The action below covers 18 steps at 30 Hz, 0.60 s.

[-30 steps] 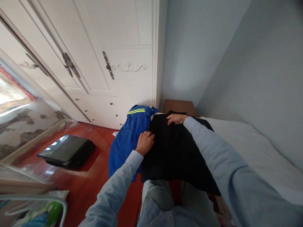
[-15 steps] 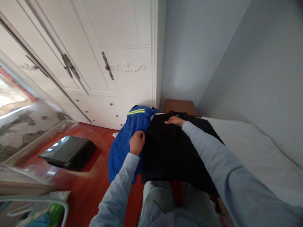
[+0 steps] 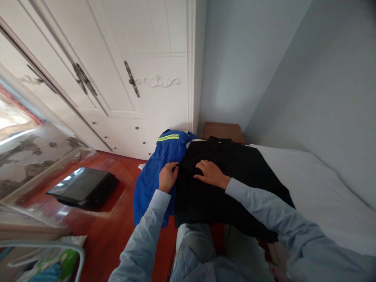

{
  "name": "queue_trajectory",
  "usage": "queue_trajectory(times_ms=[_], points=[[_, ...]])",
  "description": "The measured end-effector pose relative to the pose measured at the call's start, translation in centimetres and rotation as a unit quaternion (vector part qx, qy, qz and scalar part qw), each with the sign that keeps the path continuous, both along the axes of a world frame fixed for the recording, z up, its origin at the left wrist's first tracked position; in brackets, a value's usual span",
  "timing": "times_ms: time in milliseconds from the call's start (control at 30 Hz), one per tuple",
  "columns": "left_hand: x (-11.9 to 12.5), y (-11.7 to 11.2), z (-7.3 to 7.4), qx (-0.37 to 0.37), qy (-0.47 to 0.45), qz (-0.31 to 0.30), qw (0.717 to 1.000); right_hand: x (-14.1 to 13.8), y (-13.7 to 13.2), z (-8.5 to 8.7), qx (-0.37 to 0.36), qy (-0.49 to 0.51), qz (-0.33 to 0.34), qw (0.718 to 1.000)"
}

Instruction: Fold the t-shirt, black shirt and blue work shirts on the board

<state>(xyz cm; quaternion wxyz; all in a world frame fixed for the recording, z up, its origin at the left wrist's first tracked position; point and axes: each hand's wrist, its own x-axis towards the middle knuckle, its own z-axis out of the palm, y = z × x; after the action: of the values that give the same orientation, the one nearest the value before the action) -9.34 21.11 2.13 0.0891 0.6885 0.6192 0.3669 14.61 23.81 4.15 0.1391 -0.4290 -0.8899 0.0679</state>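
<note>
A black collared shirt lies spread over the near end of the bed, its collar at the far side and its lower part hanging toward my legs. My left hand is closed in a pinch on the shirt's left edge. On the shirt's upper front rests my right hand, fingers stretched out and thumb apart, holding nothing. Under and left of the shirt is a blue garment with yellow-green stripes, draped over the bed's edge.
White bedding stretches to the right, along the grey wall. A small wooden stand is behind the shirt, beside a white wardrobe. A black plastic-wrapped case lies on the red floor, with a metal rail at lower left.
My right hand has moved from near the collar down and slightly left, its fingers now spread on the shirt. The shirt's right side reaches farther out. My left hand has barely moved.
</note>
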Motion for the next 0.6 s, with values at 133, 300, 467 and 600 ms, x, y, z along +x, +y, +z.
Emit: queue_trajectory(times_ms=[133, 300, 467, 600], points=[[0.0, 0.3, -0.5, 0.015, 0.011, 0.019, 1.0, -0.7, -2.0, -0.4, 0.0, -0.096, -0.004, 0.995], [0.2, 0.7, -0.9, -0.004, -0.012, 0.058, 0.998, -0.4, -1.6, 0.2, -0.025, -0.066, -0.016, 0.997], [0.5, 0.6, -0.9, 0.001, -0.028, 0.071, 0.997, -0.3, -1.8, 0.2, -0.073, -0.029, 0.025, 0.997], [0.7, 0.3, 0.0, 0.022, -0.017, 0.08, 0.996, -0.2, -1.5, 0.5, -0.114, -0.009, 0.059, 0.992]])
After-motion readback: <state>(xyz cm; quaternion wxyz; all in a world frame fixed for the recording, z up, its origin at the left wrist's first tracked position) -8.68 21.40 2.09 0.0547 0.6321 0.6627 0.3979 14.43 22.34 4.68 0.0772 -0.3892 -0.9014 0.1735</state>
